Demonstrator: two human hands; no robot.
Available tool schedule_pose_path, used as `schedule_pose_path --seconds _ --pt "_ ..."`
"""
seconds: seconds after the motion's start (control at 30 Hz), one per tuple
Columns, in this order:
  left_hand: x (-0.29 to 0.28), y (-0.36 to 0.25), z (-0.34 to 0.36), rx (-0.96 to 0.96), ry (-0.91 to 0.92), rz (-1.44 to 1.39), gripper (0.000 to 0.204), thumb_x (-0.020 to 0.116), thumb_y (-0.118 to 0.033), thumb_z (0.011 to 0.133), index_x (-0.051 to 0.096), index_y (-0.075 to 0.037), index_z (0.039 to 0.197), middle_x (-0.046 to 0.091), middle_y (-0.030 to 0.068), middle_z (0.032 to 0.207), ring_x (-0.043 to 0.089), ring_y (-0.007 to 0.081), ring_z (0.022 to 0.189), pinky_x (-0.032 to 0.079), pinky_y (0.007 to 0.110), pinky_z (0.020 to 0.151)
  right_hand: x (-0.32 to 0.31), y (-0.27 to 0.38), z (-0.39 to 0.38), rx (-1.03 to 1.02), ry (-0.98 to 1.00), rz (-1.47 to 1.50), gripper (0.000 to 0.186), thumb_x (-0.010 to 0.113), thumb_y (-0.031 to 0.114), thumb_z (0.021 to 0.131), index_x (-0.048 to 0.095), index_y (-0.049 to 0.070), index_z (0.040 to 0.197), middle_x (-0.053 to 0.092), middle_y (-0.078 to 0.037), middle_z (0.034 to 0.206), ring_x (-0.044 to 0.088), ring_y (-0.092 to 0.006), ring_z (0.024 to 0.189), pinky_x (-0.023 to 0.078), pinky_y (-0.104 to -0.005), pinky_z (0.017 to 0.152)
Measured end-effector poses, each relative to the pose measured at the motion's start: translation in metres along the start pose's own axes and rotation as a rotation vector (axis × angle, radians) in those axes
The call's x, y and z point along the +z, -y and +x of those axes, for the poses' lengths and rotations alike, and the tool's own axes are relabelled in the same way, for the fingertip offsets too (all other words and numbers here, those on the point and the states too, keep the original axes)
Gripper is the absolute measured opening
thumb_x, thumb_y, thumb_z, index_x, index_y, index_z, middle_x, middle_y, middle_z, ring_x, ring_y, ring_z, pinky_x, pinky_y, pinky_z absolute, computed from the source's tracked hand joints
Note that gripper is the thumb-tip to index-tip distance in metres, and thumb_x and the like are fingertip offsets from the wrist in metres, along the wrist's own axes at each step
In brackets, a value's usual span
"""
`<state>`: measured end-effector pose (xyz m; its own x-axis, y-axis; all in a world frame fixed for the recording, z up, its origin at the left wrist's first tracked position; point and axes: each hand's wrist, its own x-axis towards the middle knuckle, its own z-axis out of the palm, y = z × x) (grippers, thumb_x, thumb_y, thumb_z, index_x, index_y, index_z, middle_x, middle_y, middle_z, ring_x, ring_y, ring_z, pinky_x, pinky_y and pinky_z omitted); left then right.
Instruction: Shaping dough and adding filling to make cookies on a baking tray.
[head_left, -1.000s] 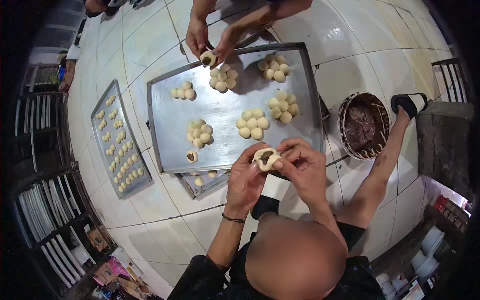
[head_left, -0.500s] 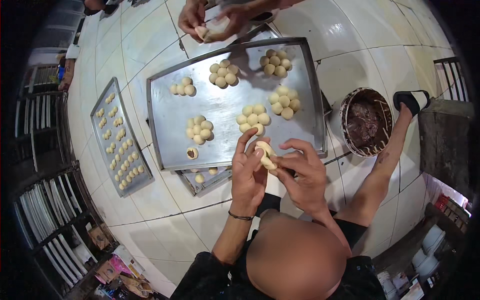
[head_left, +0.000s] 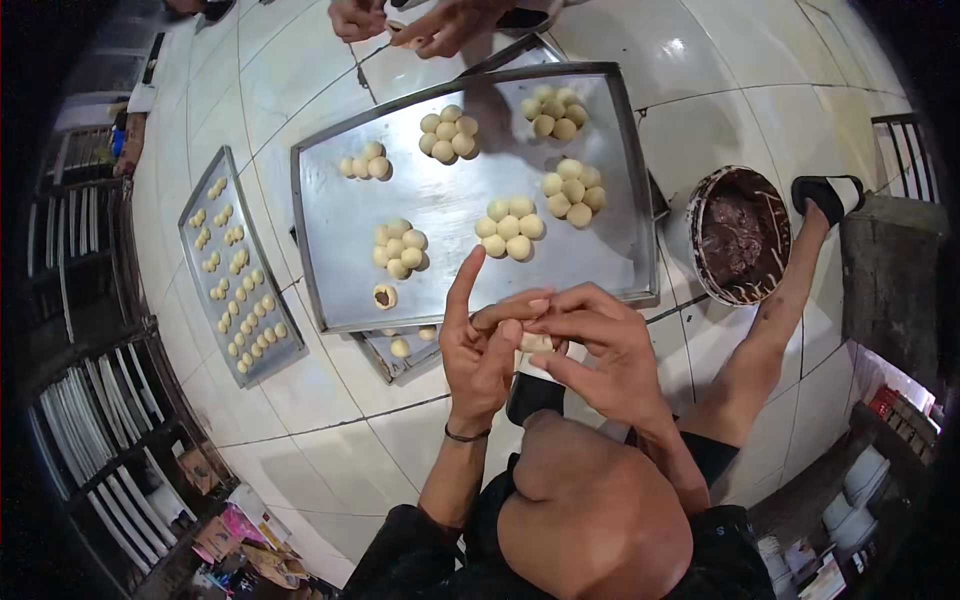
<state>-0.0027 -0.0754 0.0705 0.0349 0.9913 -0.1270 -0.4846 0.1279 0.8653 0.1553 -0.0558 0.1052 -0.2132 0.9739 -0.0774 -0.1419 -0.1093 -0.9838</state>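
Note:
Between my hands, in front of the large metal tray (head_left: 345,225), is a small piece of pale dough (head_left: 536,343). My left hand (head_left: 480,350) pinches one side of it between thumb and fingers, its index finger pointing up and away. My right hand (head_left: 606,345) grips the other side with fingertips and thumb; the fingers hide much of the dough. Dough balls (head_left: 510,228) sit in round clusters on the tray. Near its front left lies a single dough piece (head_left: 385,296) with dark brown filling showing.
On the right stands a round tub of dark brown filling (head_left: 738,240). Another person's hands (head_left: 430,28) work dough beyond the tray. Another tray (head_left: 285,355) with rows of small dough pieces lies left. Part of a lower tray (head_left: 385,362) shows under the large one. Racks (head_left: 100,440) stand far left.
My hands have drawn slightly toward me, and the dough, earlier held longer and partly open, is now squeezed between the fingertips. The other person's hands have moved away and left.

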Motion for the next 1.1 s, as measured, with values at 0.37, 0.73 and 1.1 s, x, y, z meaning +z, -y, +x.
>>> schedule_pose_path --seconds 0.37,0.73,1.1 --pt "0.024 -0.009 0.004 0.084 0.072 -0.291 0.068 0.044 -0.024 0.109 0.008 -0.007 0.164 0.061 0.0217 0.14 0.042 0.0327 0.146 0.037 0.049 0.118 0.004 0.009 0.009 -0.166 0.047 -0.269 0.024 0.074 -0.009 0.08 0.074 0.0 0.103 0.064 -0.007 0.091 0.054 -0.0154 0.073 0.043 -0.0257 0.064" --pt "-0.032 0.006 -0.001 -0.347 0.123 0.159 0.034 0.036 -0.027 0.111 0.05 -0.005 0.133 0.065 0.0172 0.116 0.064 0.0204 0.103 0.054 0.031 0.087 0.016 -0.009 0.014 0.053 -0.019 -0.049 0.02 0.07 -0.014 0.079 0.072 -0.002 0.096 0.067 -0.008 0.093 0.054 -0.0148 0.069 0.045 -0.0268 0.062" --pt "-0.003 -0.014 0.022 -0.071 -0.036 0.136 0.021 0.048 -0.001 0.101 0.06 0.002 0.118 0.054 0.0122 0.124 0.052 0.013 0.092 0.047 0.024 0.075 0.013 -0.028 0.03 0.106 -0.079 0.035 0.03 0.063 -0.015 0.081 0.069 -0.004 0.109 0.069 -0.011 0.097 0.058 -0.0139 0.068 0.049 -0.0246 0.064"
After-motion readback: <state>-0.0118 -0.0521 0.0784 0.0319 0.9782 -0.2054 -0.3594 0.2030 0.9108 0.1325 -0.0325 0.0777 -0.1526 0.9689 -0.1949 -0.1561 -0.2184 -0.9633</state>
